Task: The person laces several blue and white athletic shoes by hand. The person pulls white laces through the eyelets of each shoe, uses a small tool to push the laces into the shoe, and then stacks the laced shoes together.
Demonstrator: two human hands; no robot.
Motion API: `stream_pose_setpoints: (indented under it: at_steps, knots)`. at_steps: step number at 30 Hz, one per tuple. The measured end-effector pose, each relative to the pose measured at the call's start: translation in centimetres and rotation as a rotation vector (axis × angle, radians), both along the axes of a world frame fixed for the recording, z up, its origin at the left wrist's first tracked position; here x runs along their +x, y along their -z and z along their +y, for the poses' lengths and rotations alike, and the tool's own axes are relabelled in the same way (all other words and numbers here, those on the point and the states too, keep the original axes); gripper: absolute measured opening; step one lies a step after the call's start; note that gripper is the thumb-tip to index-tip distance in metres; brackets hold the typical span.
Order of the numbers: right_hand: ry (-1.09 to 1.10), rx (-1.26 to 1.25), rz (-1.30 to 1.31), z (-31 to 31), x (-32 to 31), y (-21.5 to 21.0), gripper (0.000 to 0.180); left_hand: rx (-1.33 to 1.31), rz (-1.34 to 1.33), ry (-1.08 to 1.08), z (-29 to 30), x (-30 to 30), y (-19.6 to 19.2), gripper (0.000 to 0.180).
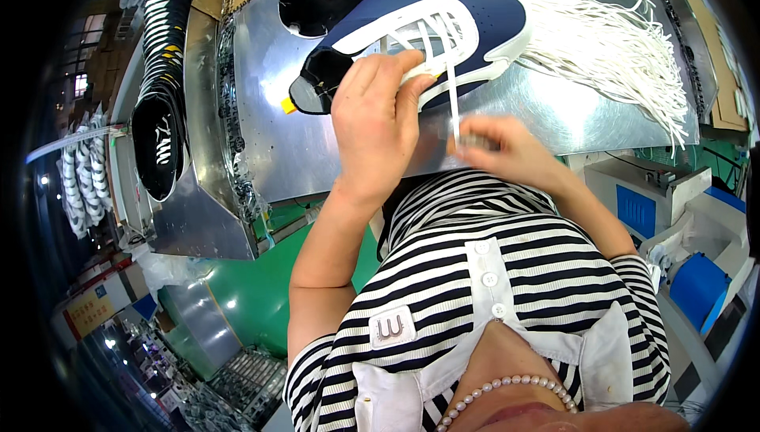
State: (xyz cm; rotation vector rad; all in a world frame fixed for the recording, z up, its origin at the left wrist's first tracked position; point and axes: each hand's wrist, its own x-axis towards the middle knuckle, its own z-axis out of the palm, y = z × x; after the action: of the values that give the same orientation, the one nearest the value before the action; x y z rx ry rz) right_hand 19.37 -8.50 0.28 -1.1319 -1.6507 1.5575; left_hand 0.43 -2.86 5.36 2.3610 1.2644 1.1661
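A navy and white sneaker (492,14) lies on its side on the metal table, its toe pointing to the upper right. White lace crosses part of its eyelet rows. My left hand (370,119) grips the sneaker near the opening, with thumb and forefinger at the eyelet edge. From the eyelets a white shoelace (453,103) runs taut toward me. Its lower end is in my right hand (507,148), whose fingers are closed and slightly blurred by motion. What those fingers cover at the lace end is hidden.
A pile of loose white laces (609,56) spreads over the metal table (265,115) at the right. Dark shoes (305,0) sit at the back. On the left, a long row of nested black shoes (162,76) fills a metal channel. A blue-panelled machine (633,204) stands at the right.
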Motion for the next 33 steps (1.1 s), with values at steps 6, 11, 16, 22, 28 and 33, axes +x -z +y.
stream_pose_setpoints:
  at_steps: [6, 11, 16, 22, 28, 33]
  knots:
    - [0.375, 0.143, 0.141, 1.2, 0.7, 1.0, 0.017, -0.278, 0.327, 0.113, 1.1, 0.5, 3.7, 0.021]
    - [0.514, 0.389, -0.042, 5.4, 0.1, 1.8, 0.018, -0.457, 0.267, 0.141, 1.7, -0.3, 4.6, 0.022]
    - [0.514, 0.477, -0.04, 6.0, -0.2, 3.0, 0.016, -0.509, 0.188, 0.139, 2.0, -0.3, 4.8, 0.031]
    - [0.634, 0.402, 0.007, 5.7, -0.3, 3.1, 0.023, -0.435, 0.241, 0.026, 1.6, 0.9, 5.1, 0.031]
    - [0.483, 0.15, -0.071, 1.6, 0.6, 2.1, 0.021, -0.357, 0.254, 0.026, 1.8, 1.1, 5.1, 0.032]
    - [0.466, 0.149, -0.132, 1.0, 0.7, 2.9, 0.02, -0.284, 0.244, 0.061, 1.9, 1.0, 5.4, 0.031]
